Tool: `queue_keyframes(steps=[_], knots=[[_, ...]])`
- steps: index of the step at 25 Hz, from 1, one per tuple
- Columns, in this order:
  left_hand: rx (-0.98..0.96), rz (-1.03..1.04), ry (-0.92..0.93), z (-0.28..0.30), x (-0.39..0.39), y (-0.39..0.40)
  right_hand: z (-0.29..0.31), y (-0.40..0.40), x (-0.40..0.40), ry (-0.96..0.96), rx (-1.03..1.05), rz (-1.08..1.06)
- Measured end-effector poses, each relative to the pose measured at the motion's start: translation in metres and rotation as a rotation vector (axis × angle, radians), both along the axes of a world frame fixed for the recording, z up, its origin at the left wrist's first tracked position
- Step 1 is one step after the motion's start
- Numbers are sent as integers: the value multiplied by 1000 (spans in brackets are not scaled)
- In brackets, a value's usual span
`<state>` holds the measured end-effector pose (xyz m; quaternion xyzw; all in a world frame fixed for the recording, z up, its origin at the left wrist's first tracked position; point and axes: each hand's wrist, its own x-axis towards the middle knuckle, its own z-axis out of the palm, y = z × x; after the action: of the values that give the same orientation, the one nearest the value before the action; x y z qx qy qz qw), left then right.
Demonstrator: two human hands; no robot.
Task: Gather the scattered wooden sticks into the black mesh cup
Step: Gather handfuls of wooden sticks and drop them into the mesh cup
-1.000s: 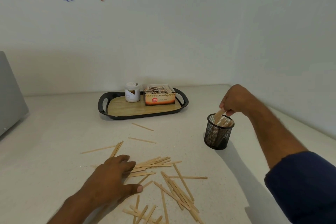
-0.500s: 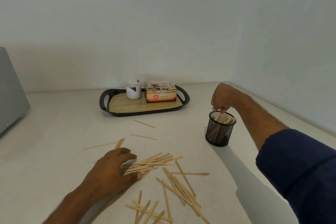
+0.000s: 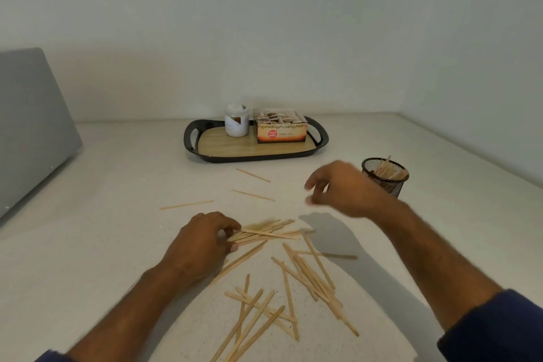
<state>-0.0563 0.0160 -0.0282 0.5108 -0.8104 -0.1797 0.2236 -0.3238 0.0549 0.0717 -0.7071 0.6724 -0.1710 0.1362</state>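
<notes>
Several flat wooden sticks (image 3: 305, 270) lie scattered across the white counter in front of me, with three more (image 3: 253, 194) farther back. My left hand (image 3: 199, 244) rests on the counter, its fingertips pressing the left end of a small bundle of sticks (image 3: 264, 233). My right hand (image 3: 343, 188) hovers above the counter to the left of the black mesh cup (image 3: 385, 176), fingers spread and holding nothing. The cup stands upright at the right and holds several sticks.
A black-rimmed wooden tray (image 3: 205, 153) at the back carries a white jar (image 3: 236, 120) and an orange tea box (image 3: 281, 129). A grey appliance (image 3: 29, 126) stands at the far left. Walls close the counter at the back and right.
My right hand let a stick go into the cup and swung left, away from it. My left hand stayed on the bundle. The camera tilted down.
</notes>
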Motion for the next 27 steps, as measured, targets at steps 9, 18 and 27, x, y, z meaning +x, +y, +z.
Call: queue_keyframes(steps=[9,18,27], knots=[[-38,-2,-12,4,-6,10,-92,43,58,227,197,364],[99,-244,-250,6,1,12,-100,3,64,178,-96,254],[-68,-58,-60,-2,-7,15,-97,-5,73,99,-237,327]])
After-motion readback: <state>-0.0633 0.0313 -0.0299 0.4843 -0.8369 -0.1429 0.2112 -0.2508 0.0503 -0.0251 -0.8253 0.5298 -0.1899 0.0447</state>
